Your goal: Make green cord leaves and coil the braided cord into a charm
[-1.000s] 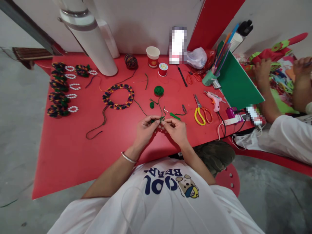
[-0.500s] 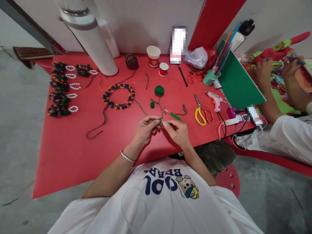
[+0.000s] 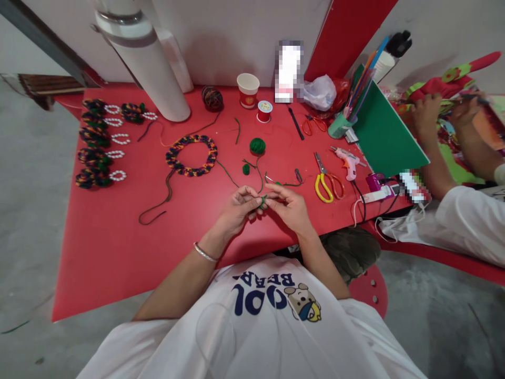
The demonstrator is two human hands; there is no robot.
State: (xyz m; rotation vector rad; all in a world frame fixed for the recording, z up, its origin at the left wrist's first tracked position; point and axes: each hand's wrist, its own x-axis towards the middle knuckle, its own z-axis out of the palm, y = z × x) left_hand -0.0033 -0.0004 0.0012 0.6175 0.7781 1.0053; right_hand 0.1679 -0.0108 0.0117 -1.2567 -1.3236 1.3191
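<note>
Between my fingertips is a small piece of green yarn (image 3: 262, 200), pinched from both sides. My left hand (image 3: 238, 209) grips it with thumb and fingers, and my right hand (image 3: 288, 207) meets it from the other side. A strand runs from it up to the green yarn ball (image 3: 258, 146). Just beyond my right fingers lies a crochet hook (image 3: 272, 180), its green handle mostly hidden by that hand. A smaller green ball (image 3: 246, 169) rests nearby. To the left lies a multicoloured braided ring (image 3: 169, 159) with loose yarn tails.
Yellow-and-red-handled pliers (image 3: 324, 181) and a pink glue gun (image 3: 349, 162) lie on the right. Yarn bundles (image 3: 94, 138) and bead loops (image 3: 120, 139) line the left edge. A paper cup (image 3: 248, 90) and thread spool (image 3: 264, 111) stand behind. Another person's hands (image 3: 428, 113) are at far right.
My hands have drawn closer together around the green yarn. My right fingers have stretched forward and now cover most of the hook's handle.
</note>
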